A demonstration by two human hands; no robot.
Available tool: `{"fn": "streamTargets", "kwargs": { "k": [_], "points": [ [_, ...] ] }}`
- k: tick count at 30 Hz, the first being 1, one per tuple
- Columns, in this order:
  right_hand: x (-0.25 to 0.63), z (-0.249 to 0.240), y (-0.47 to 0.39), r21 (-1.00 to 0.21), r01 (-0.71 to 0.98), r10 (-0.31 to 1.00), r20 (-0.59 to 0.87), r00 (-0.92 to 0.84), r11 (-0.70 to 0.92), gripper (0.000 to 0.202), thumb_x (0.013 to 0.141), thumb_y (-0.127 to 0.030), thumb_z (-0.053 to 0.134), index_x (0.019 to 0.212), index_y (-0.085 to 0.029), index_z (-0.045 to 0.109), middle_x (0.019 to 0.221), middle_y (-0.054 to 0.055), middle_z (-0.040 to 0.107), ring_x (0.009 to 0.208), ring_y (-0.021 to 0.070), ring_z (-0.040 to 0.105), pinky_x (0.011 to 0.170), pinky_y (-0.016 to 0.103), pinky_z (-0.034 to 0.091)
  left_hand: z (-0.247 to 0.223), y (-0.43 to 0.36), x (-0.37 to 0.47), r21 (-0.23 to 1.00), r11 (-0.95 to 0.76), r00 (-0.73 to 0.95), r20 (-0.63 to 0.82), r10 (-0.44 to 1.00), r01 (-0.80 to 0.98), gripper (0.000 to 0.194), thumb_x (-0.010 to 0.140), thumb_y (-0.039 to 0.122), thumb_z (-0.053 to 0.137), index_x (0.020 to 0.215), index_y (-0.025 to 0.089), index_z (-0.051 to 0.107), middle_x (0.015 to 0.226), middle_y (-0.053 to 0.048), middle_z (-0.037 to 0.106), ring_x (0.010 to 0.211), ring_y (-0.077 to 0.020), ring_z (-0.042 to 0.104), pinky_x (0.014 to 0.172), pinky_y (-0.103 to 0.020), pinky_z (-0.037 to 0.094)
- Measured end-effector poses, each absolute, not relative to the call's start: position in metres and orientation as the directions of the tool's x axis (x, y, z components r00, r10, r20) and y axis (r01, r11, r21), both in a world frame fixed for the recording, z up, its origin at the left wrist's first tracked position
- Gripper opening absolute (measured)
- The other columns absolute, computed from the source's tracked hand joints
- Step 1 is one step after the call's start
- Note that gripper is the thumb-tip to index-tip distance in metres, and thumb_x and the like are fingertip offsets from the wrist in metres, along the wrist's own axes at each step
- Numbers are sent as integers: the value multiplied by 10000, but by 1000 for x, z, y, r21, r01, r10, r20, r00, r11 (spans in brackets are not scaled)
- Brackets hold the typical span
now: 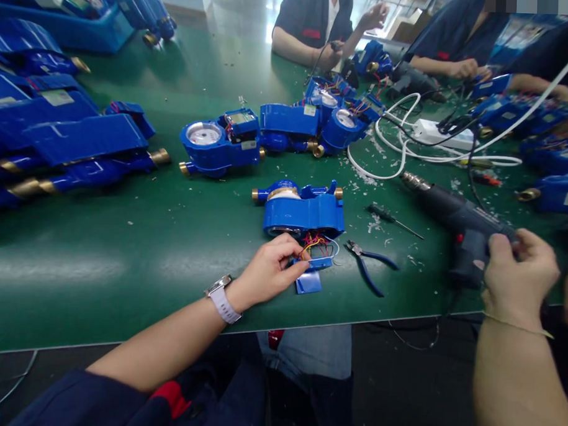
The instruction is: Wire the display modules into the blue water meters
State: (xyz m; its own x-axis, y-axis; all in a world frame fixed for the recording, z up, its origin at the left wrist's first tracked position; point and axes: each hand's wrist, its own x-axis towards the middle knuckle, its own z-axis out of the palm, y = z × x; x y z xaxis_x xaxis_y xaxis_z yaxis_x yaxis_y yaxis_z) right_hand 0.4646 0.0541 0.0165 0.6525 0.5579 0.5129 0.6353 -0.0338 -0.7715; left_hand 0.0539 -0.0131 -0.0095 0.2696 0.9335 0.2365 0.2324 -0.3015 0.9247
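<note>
The meter [304, 215] lay on the bench [170, 280], its wired cover [321, 263] pinched by the left hand [269, 268] and best steadied without tugging the wires [316, 241], while the right hand [519, 274] curled at the heat gun [456, 214], grip unclear.

two hands: the left hand [268, 267] and the right hand [519, 274]. at the left one's fingertips, one small blue part [324, 263]; just beyond it, one blue meter [303, 217]. between the hands, one pair of cutters [357, 248] and one screwdriver [381, 212]. beside the right hand, one heat gun [456, 210]. farther out, one white power strip [447, 137], at least three more meters [221, 147], and at least three other people [312, 24]. left of the left hand, heaped meters [84, 131] overlap too much to count.
</note>
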Motion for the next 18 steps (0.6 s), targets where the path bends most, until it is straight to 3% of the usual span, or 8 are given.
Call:
{"fn": "streamTargets", "kwargs": {
  "k": [1,3,4,6,11,18],
  "points": [
    [440,23,45,-619,782,526,691,495,78,367,653,-166,787,1012,-119,724,1044,190,677,888,274,662,697,392,511,-9,-13,54,925,-300,266,237,934,231,50,841,200,634,829,162,664,782,-5,559,589,-90,432,534,-224,348],
    [381,36,21,-297,865,573,819,12,405,251,763,-261,737,1001,-180,724,1138,158,661,1102,320,597,955,464,449,-10,-14,55,927,-298,260,237,936,226,39,839,186,631,826,162,659,794,-5,561,570,-81,415,516,-217,339],
    [349,41,10,-193,832,584,791,-182,520,196,802,-283,709,984,-209,715,1180,136,645,1167,323,557,1019,474,411,-10,-14,55,928,-298,258,239,936,222,34,837,181,632,825,162,657,799,-4,561,562,-77,407,507,-214,334],
    [294,45,-8,-110,744,602,671,-434,659,167,846,-311,668,982,-218,689,1269,117,592,1265,321,470,1056,491,377,-11,-14,56,930,-301,258,244,935,212,27,837,178,633,828,164,654,802,-1,557,550,-71,397,497,-212,325],
    [235,30,-15,-83,695,605,573,-553,714,177,899,-302,594,1022,-216,687,1361,93,538,1344,292,379,1129,525,256,-13,-14,57,934,-307,241,261,935,181,38,839,175,630,808,153,639,790,-1,536,574,-75,422,505,-211,327],
    [231,23,-10,-156,701,641,576,-508,696,140,896,-211,579,841,-227,707,1324,50,575,1343,276,390,1126,516,263,-12,-15,57,949,-243,210,200,957,200,44,824,178,647,793,147,644,762,5,528,562,-75,422,504,-215,326]
  ]
}}
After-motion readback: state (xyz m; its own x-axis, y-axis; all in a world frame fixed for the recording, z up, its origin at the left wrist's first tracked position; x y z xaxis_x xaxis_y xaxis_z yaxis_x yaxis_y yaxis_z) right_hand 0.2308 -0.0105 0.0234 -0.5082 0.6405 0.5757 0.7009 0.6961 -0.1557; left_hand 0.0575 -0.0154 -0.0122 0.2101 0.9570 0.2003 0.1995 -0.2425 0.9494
